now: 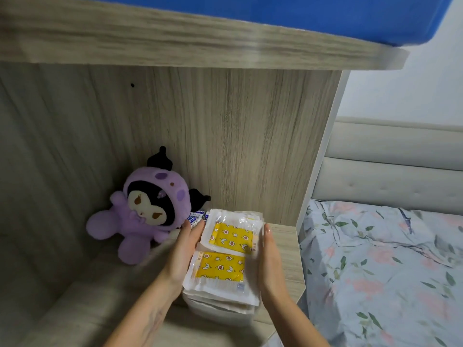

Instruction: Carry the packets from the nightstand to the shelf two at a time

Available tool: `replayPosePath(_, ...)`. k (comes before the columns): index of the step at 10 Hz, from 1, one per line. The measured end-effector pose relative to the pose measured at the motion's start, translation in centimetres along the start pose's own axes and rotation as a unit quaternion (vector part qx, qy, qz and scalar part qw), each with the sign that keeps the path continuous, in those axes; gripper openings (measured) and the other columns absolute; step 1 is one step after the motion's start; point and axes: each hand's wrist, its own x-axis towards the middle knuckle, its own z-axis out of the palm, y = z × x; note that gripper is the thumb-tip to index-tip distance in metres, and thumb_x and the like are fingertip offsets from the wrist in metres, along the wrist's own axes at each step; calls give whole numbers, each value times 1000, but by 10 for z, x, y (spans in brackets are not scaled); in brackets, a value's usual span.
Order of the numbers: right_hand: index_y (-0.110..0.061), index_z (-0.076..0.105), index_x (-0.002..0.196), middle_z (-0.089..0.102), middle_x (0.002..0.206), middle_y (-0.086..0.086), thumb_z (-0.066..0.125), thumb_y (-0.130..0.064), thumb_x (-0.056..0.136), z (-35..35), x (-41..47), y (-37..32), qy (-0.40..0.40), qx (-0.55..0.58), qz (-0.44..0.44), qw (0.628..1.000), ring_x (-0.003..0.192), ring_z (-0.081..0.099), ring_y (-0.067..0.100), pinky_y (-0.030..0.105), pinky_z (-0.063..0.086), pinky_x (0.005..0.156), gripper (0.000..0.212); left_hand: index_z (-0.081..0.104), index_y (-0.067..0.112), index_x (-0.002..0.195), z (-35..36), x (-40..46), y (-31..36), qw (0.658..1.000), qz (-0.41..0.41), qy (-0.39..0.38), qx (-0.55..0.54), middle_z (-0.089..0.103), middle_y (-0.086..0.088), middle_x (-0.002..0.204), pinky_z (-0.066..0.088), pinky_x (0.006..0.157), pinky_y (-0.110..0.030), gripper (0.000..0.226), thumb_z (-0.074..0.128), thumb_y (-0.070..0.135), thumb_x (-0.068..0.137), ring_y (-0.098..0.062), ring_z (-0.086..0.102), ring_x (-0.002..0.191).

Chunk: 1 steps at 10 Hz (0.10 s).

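Packets (225, 256) stacked on nightstand (283, 249), two yellow-printed ones on top. Left hand (184, 251) and right hand (269, 259) flat, fingers straight, pressed against stack sides (nothing gripped). Risk: slippery wrappers, squeezing could lift more than two or topple the pile.

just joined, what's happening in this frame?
A person has both hands around stacked packets on a wooden nightstand. The left hand lies flat along the stacks' left side, the right hand along the right, fingers straight. Two yellow-printed packets lie on top, nothing lifted yet. A purple plush sits to the left, a bed to the right.
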Motion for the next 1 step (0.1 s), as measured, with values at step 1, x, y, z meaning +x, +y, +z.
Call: replayPosePath(1, -32, 64, 119, 64, 124, -7, 32, -59, 97, -11, -2, -5, 70, 10, -26, 997, 116, 55, 6, 30, 27, 111, 47, 49, 18, 135, -4, -2, 3, 1000, 11, 21, -12, 60, -1, 132, 51, 87, -33, 54, 16, 45, 101, -18, 63, 109)
